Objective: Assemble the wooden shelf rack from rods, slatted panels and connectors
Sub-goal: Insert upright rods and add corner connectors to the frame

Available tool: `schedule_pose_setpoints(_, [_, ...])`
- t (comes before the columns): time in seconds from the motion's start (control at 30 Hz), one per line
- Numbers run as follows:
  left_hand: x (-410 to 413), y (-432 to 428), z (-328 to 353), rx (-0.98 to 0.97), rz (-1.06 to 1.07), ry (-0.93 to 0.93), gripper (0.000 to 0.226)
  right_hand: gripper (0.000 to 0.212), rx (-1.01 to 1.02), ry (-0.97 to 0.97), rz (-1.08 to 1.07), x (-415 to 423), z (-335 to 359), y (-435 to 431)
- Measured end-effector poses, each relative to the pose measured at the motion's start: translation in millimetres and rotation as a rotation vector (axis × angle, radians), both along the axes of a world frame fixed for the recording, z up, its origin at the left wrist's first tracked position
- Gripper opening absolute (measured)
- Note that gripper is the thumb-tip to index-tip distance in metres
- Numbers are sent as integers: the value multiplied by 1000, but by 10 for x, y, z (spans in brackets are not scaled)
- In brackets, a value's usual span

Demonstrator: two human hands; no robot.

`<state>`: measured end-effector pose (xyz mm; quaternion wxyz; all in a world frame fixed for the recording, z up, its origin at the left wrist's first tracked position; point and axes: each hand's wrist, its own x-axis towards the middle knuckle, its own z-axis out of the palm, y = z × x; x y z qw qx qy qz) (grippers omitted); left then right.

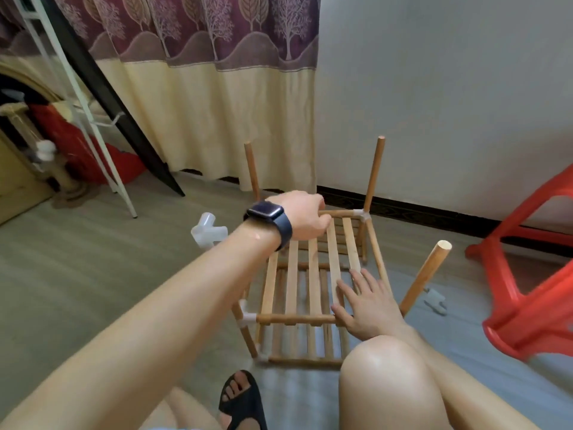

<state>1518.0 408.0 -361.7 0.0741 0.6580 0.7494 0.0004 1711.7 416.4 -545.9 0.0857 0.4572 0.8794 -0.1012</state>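
Honestly, the rack (294, 319) looks shaky. It stands on the floor (93, 274) in front of the seated person, two tiers built, with uprights at three corners. The left hand (302, 217) curls round the far rail at the far-left corner. The right hand (367, 308) lies flat, fingers spread, on the upper slatted panel (313, 268) near the near-right corner.

Risks as I see them:
- The near-right rod (424, 274) leans outward, while the far-right rod (373, 175) and far-left rod (251, 169) stand straighter. It's probably not fully seated, so a push down on the panel could pop it out or lever its joint apart.
- The near-left connector (248, 318) has no upright above it. With the right hand's load off-centre, the frame could rack sideways.
- The left hand works one corner only, so the far-right connector (361, 215) could loosen.
- The loose connector (207, 232) lies on the floor just behind the left wrist. The small connector (435, 301) sits beside the leaning rod. Both are easy to kick, maybe under the red stool (527, 299).

Can't make out:
- The far-left joint, covered by the left hand.
- The near-right joint, behind the right hand and knee (387, 383).
- How the lower panel (310, 344) sits, since it's mostly screened by the slats above.
- How deep any rod sits in its connector; the view is too soft to tell.
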Motion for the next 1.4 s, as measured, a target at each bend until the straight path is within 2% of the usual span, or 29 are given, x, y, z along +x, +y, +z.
schedule_pose_setpoints(0.17, [350, -131, -1358, -250, 91, -109, 58, 62, -82, 59, -59, -20, -163, -70])
schedule_pose_setpoints(0.27, [316, -246, -1931, -296, 149, -186, 61, 66, -65, 64, -41, 2, -217, -46])
schedule_pose_setpoints(0.5, [300, -274, -2145, -262, 166, -180, 59, 62, -110, 121, 0, 37, -282, 14])
schedule_pose_setpoints(0.57, [315, -269, -2122, -268, 158, -141, 58, 56, -142, 281, 34, 124, -261, -13])
schedule_pose_setpoints(0.67, [273, -187, -2070, -186, 139, -126, 58, 44, -85, 656, 98, 466, -177, -137])
schedule_pose_setpoints(0.73, [250, -48, -2039, -121, 127, -139, 58, 37, -59, 727, 122, 764, -150, -207])
schedule_pose_setpoints(0.83, [350, 220, -2001, -119, 75, -126, 58, 32, -83, 645, 87, 1182, -182, -179])
schedule_pose_setpoints(1.0, [702, 757, -1950, -133, -40, -95, 60, 39, -15, 419, -165, 1708, -508, 278])
schedule_pose_setpoints(1.13, [985, 1178, -2005, -136, -84, -105, 61, 45, -119, 187, -390, 1917, -848, 819])
schedule_pose_setpoints(1.3, [1131, 1591, -2126, -123, -100, -37, 64, 59, -331, 48, -584, 1996, -1417, 1433])
schedule_pose_setpoints(1.4, [1118, 1634, -2243, -108, -59, -145, 74, 63, -391, 31, -666, 2014, -1656, 1749])
